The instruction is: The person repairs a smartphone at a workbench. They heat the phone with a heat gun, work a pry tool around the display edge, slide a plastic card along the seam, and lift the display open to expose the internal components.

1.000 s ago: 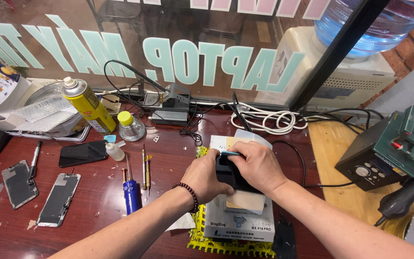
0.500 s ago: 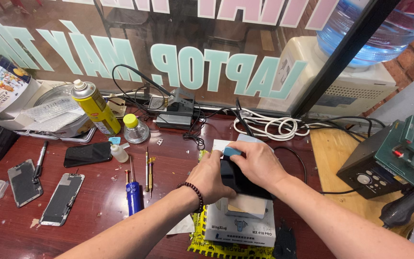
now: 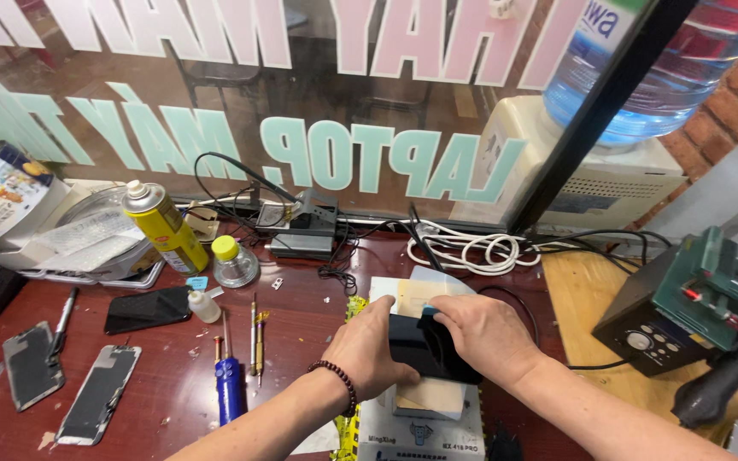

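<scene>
My left hand (image 3: 371, 350) and my right hand (image 3: 486, 335) both grip a black phone (image 3: 427, 351) that lies on a tan pad (image 3: 425, 398) on top of a white box-shaped machine (image 3: 420, 431). The left hand, with a dark bead bracelet at the wrist, holds the phone's left edge. The right hand covers its right side and pinches a small blue piece at the top edge. Much of the phone is hidden under both hands. A pale sheet (image 3: 412, 293) lies just behind it.
On the red-brown bench to the left lie a yellow spray can (image 3: 165, 225), a small bottle with a yellow cap (image 3: 234, 261), screwdrivers (image 3: 230, 386), a dark phone (image 3: 147, 309) and two phone screens (image 3: 96, 393). White cables (image 3: 471, 251) and a green station (image 3: 689, 307) sit to the right.
The view has shifted slightly nearer the bench. Both hands stay on the black phone with hardly any movement.
</scene>
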